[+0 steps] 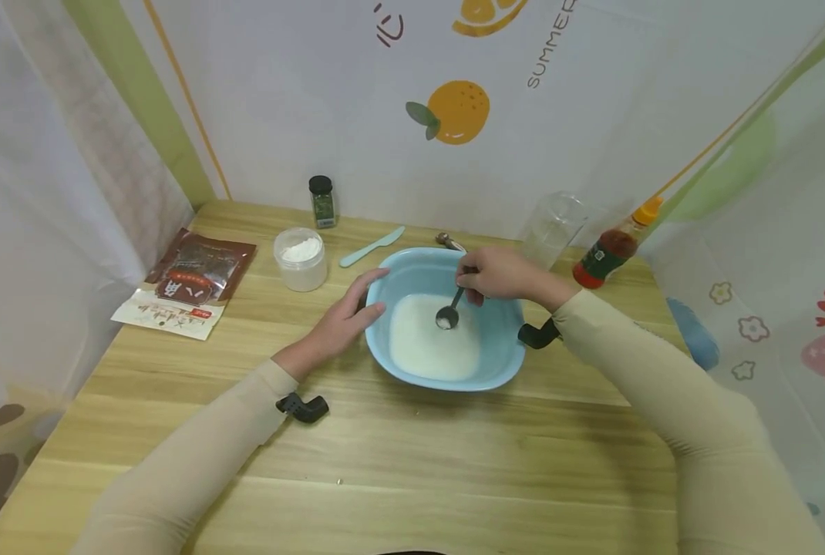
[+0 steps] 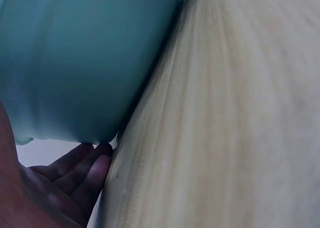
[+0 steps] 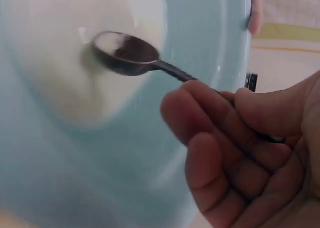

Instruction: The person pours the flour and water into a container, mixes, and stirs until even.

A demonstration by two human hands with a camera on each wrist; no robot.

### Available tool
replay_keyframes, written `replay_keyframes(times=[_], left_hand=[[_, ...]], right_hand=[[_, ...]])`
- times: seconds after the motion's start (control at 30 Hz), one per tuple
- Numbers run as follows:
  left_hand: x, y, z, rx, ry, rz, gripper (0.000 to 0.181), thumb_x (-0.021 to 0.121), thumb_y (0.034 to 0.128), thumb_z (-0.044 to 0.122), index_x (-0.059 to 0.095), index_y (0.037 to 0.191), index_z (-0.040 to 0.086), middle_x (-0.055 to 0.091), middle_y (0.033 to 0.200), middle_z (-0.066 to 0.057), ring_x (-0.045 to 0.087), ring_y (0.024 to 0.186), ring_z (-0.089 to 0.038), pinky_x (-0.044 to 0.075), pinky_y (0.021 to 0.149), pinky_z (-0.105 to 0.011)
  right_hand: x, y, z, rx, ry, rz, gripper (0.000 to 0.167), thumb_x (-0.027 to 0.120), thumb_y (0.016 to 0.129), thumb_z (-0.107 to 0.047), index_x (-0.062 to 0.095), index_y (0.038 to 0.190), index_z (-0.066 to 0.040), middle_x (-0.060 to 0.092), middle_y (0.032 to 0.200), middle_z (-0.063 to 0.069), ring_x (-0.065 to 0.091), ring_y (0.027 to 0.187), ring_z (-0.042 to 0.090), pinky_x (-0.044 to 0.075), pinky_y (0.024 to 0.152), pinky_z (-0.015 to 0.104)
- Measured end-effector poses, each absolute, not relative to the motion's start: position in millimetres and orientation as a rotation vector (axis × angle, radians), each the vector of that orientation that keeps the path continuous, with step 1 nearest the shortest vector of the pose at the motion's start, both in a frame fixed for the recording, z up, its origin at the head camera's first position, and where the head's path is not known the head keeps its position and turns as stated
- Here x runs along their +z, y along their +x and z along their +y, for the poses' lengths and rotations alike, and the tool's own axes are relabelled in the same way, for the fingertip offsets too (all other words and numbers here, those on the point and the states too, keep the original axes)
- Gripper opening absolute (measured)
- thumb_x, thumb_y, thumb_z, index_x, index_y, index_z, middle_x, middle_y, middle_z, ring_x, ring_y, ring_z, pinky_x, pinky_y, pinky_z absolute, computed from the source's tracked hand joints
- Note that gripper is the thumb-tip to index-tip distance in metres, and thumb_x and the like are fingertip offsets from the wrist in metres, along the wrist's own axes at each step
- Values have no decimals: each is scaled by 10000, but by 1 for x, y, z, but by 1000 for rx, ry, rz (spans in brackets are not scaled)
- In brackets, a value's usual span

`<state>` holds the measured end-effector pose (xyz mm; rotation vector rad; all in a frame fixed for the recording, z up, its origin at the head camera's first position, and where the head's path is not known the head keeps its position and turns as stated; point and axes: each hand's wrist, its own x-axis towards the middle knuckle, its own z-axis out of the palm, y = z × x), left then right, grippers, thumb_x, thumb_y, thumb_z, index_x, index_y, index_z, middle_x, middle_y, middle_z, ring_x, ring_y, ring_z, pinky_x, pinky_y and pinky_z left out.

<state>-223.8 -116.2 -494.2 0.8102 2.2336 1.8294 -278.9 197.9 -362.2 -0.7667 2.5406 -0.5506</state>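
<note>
A light-blue plastic basin (image 1: 503,362) stands on the table with a pool of white, milky liquid (image 1: 419,347) in its bottom. My right hand (image 1: 489,274) reaches over the far right rim and pinches the handle of a small dark metal spoon (image 1: 447,317). Some white stuff lies in the bowl of the spoon, which hovers just over the liquid in the right wrist view. At the basin's left side, my left hand (image 1: 343,316) touches the outer wall. Its fingers (image 2: 75,163) look extended against the basin in the left wrist view.
Left of the basin are a jar of white powder (image 1: 301,266), a pale-green plastic knife (image 1: 372,247), a black-capped spice bottle (image 1: 322,204) and a brown packet (image 1: 197,270). A clear cup (image 1: 551,227) and a red sauce bottle (image 1: 610,250) stand at the back right, before a curtain.
</note>
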Motion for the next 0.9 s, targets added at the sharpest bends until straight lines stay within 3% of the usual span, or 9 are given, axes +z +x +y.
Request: replay_keyframes(times=[0.13, 0.37, 0.53, 0.73, 0.9], left_hand=[[-493, -224, -117, 1833, 816, 2216, 614, 506, 1176, 200, 282, 1746, 142, 509, 1609, -311, 601, 1417, -463, 645, 1029, -506], [-494, -222, -119, 1851, 788, 2241, 624, 518, 1169, 180, 289, 1748, 144, 415, 1701, -271, 560, 1461, -461, 617, 1074, -526], [-496, -222, -118, 1853, 797, 2231, 628, 514, 1167, 170, 280, 1749, 127, 449, 1665, -305, 580, 1435, -476, 637, 1043, -502], [-494, -224, -116, 1854, 821, 2205, 619, 503, 1172, 174, 277, 1745, 116, 499, 1614, -312, 589, 1422, -467, 628, 1054, -524], [-494, -223, -116, 1850, 824, 2222, 622, 505, 1168, 167, 279, 1745, 111, 409, 1702, -278, 551, 1468, -465, 610, 1088, -524]], right_hand=[[-361, -277, 204, -542, -804, 2463, 234, 631, 1131, -123, 780, 963, -57, 734, 723, 11, 725, 705, 276, 542, 658, 343], [-370, -276, 184, -674, -866, 2310, 222, 617, 1155, -193, 782, 1057, -82, 783, 848, 17, 770, 827, 259, 647, 757, 418], [-371, -281, 182, -734, -692, 2465, 207, 614, 1152, -140, 773, 1096, -20, 790, 890, 60, 768, 832, 214, 636, 742, 373], [-370, -287, 192, -716, -474, 2650, 231, 585, 1158, -144, 756, 1120, 7, 794, 884, 83, 788, 843, 286, 622, 726, 367], [-373, -285, 179, -788, -486, 2612, 243, 599, 1159, -165, 768, 1160, 10, 815, 923, 66, 811, 869, 244, 668, 781, 402]])
